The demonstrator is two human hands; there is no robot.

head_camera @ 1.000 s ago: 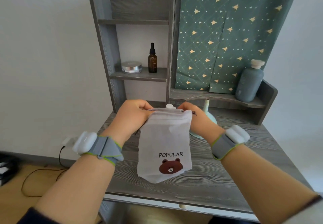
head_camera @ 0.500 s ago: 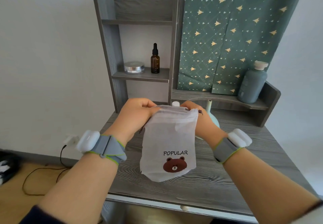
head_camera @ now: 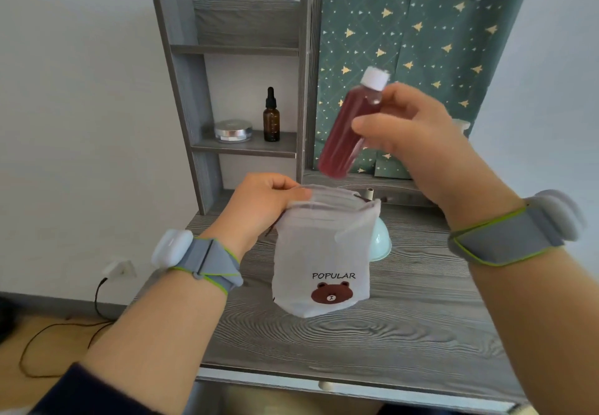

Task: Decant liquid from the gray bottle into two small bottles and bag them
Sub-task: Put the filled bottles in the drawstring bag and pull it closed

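My right hand (head_camera: 418,142) holds a small clear bottle (head_camera: 348,126) of dark red liquid with a white cap, tilted, above the mouth of a white drawstring bag (head_camera: 324,252). The bag shows the word POPULAR and a brown bear, and it stands on the grey wooden desk (head_camera: 405,333). My left hand (head_camera: 259,207) pinches the bag's top left edge and keeps the mouth apart. The gray bottle is hidden behind my right hand. A pale green funnel (head_camera: 381,243) lies upside down behind the bag, mostly covered by it.
A grey shelf unit (head_camera: 181,90) stands at the desk's back left, with an amber dropper bottle (head_camera: 271,116) and a round silver tin (head_camera: 232,129) on it. Green star-patterned cloth (head_camera: 421,25) hangs behind. A wall socket (head_camera: 118,269) with a cable sits low left.
My right hand has let go of the bag's edge and risen, now holding the red-filled small bottle over the bag. My left hand still grips the bag's rim.
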